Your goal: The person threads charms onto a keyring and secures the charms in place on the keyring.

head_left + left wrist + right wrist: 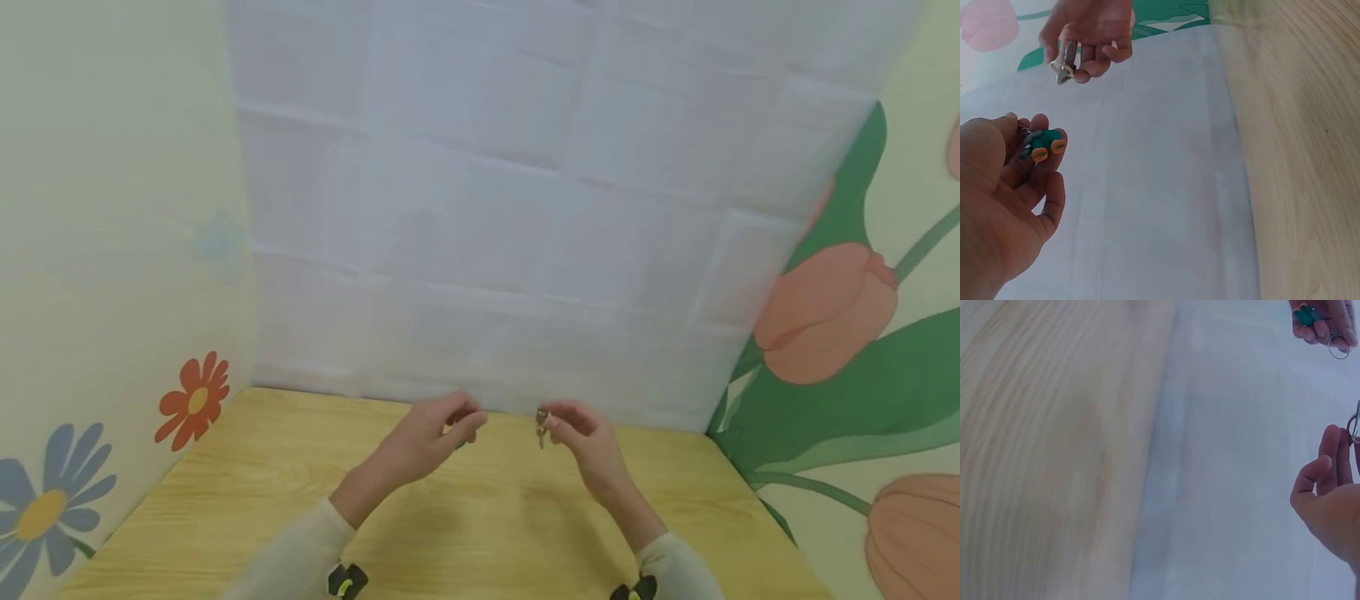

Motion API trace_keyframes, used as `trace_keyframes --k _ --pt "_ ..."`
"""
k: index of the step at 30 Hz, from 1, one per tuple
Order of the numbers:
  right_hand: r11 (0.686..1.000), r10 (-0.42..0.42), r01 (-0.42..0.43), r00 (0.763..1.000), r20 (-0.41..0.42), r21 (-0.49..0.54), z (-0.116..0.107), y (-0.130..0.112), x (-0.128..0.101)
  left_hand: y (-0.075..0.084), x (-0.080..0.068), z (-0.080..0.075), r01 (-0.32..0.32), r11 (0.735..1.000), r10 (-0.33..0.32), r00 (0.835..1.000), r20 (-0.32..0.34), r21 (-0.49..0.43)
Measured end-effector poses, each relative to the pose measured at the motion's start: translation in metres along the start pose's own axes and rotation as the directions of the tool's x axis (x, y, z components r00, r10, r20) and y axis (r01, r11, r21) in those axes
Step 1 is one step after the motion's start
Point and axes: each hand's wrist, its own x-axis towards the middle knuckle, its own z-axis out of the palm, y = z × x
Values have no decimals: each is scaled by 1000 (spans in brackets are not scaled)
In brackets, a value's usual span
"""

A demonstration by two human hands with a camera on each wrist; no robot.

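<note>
My left hand [1004, 194] pinches a small green charm [1044, 144] at its fingertips, above the counter [480, 517]. My right hand [581, 437] pinches a key [541, 427] on a ring, just beside it. I judge the two are apart and not yet joined. No container shows anywhere.
</note>
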Motion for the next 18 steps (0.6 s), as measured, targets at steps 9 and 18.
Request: trace_keyframes --k 9,18 --pt "941 -72 43 995 74 336 21 -15 3 18 7 -1 -54 998 54 998 -27 -11" --pt "924 -119 80 990 82 373 30 -17 -1 24 6 -1 -77 995 76 997 -17 -67"
